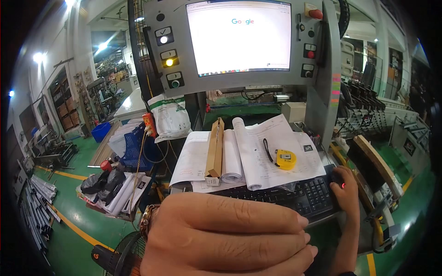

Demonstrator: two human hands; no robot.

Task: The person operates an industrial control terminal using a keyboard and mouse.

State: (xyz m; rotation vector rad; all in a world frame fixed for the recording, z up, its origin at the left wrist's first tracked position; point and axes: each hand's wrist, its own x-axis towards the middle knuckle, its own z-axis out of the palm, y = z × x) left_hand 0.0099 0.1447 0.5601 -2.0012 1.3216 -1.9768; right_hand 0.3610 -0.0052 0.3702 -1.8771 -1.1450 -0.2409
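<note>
My left hand (225,234) is large and close to the camera, its back facing me and a bracelet-like watch (145,221) at its wrist. The fingers stretch to the right, side by side; the thumb and palm are hidden, and nothing shows in the hand. It covers part of the black keyboard (317,195). At the keyboard's right end, my right hand (346,186) rests over a dark computer mouse (332,175), a small red light glowing by the fingers. Above the keyboard lie printed sheets (304,172), a yellow tape measure (285,159), rolled paper (231,156) and a long cardboard box (214,152).
A machine control panel (175,46) with buttons surrounds a screen (239,39) showing a Google page. A white bag (170,117) hangs at its left. Blue crates (136,147) and wrapped rolls stand at left. A wood-edged frame (375,158) leans at right.
</note>
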